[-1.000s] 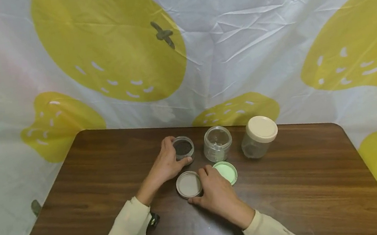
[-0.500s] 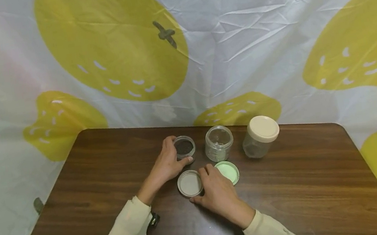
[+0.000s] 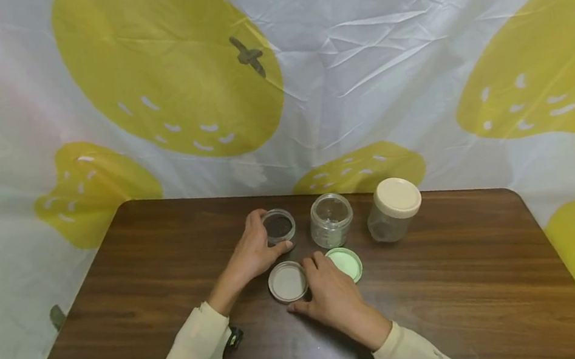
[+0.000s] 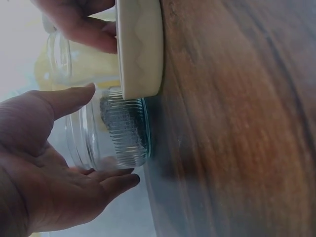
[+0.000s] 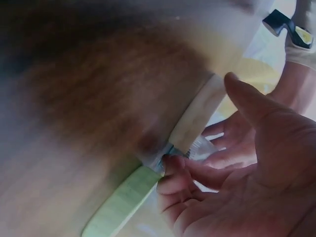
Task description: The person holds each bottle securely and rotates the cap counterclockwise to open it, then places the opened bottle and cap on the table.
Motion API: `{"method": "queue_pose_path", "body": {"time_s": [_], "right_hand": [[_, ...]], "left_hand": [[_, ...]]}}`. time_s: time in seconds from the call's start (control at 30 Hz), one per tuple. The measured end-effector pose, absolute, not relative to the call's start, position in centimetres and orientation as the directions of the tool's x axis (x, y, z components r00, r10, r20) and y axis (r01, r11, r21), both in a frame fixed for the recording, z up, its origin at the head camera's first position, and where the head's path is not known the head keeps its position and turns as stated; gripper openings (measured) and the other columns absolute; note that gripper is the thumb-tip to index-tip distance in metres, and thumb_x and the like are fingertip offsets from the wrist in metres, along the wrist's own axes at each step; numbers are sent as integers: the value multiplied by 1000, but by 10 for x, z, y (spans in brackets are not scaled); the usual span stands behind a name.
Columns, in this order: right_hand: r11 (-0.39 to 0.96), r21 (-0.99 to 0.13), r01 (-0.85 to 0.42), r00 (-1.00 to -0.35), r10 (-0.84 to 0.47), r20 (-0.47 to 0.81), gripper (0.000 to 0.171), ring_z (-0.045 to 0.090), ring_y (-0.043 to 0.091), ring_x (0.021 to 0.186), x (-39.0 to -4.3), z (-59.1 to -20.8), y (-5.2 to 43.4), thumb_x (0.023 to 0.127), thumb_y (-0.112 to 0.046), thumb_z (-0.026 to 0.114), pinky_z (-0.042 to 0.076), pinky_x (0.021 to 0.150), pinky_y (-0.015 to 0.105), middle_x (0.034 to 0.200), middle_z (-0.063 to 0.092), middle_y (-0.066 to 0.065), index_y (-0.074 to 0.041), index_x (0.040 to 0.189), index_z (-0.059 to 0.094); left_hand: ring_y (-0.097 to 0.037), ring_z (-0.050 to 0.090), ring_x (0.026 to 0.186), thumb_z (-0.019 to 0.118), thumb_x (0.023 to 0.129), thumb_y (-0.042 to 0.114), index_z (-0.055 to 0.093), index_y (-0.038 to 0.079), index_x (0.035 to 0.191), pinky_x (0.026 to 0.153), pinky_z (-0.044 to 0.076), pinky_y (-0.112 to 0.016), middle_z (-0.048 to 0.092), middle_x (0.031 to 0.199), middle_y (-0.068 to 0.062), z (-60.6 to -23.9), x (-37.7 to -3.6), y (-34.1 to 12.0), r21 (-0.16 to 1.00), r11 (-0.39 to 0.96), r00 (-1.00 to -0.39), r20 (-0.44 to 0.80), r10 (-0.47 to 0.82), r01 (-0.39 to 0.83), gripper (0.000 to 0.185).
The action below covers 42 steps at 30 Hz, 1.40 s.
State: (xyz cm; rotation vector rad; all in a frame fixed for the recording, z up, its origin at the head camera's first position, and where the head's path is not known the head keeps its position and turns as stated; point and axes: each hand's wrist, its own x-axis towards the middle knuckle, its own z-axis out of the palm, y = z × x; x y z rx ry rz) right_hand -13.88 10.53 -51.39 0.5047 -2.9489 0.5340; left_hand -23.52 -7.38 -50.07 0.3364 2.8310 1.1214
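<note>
My left hand (image 3: 253, 249) has its thumb and fingers around a short clear jar (image 3: 279, 226) with something dark inside and no lid on. In the left wrist view the ribbed side of this jar (image 4: 126, 131) shows between thumb and fingers. A beige lid (image 3: 288, 282) lies on the table just in front of it, inner side up. My right hand (image 3: 331, 293) holds the right side of that lid, thumb at the near edge and fingertips at the far one. Beside these fingers lies a pale green lid (image 3: 347, 263), partly covered by the hand in the head view.
Behind the green lid stands a clear uncovered jar (image 3: 332, 222). To its right is a taller clear jar (image 3: 393, 207) with a cream lid on. The brown wooden table (image 3: 472, 276) ends at a fruit-print cloth (image 3: 377, 69) hanging behind.
</note>
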Motion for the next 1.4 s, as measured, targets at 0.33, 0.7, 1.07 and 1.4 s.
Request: {"method": "queue_pose_path", "body": {"time_s": [0.33, 0.7, 1.07, 1.4], "right_hand": [[836, -407, -368, -925, -287, 247, 66, 62, 27, 122, -115, -491, 145, 86, -42, 87, 57, 98, 47, 127, 65, 8, -5, 136, 64], [835, -409, -368, -848, -121, 516, 38, 62, 14, 96, -88, -468, 211, 88, -19, 84, 54, 74, 31, 108, 72, 2, -10, 122, 70], [789, -545, -282, -812, 107, 574, 56, 60, 21, 97, -93, -485, 250, 87, -10, 84, 46, 73, 12, 122, 65, 15, 1, 135, 58], [684, -694, -223, -788, 292, 541, 68, 55, 17, 103, -99, -495, 261, 93, -6, 74, 48, 74, 10, 136, 51, 21, 2, 152, 40]], "left_hand": [[-37, 66, 120, 77, 88, 61, 34, 5, 157, 92, 59, -52, 47, 151, -17, -495, -228, -68, 598, 749, -954, 253, 160, 284, 99], [-32, 43, 155, 85, 88, 37, 32, -3, 160, 124, 42, -43, 42, 163, -20, -471, -210, -26, 403, 408, -555, 737, 387, 819, 98], [-29, 44, 154, 94, 79, 28, 28, -1, 160, 127, 38, -40, 41, 165, -15, -461, -187, 17, 544, 217, -584, 725, 365, 810, 108], [-26, 39, 158, 82, 91, 16, 26, 8, 162, 129, 33, -37, 34, 169, -8, -472, -159, 57, 878, 27, -810, 429, 400, 478, 91]]}}
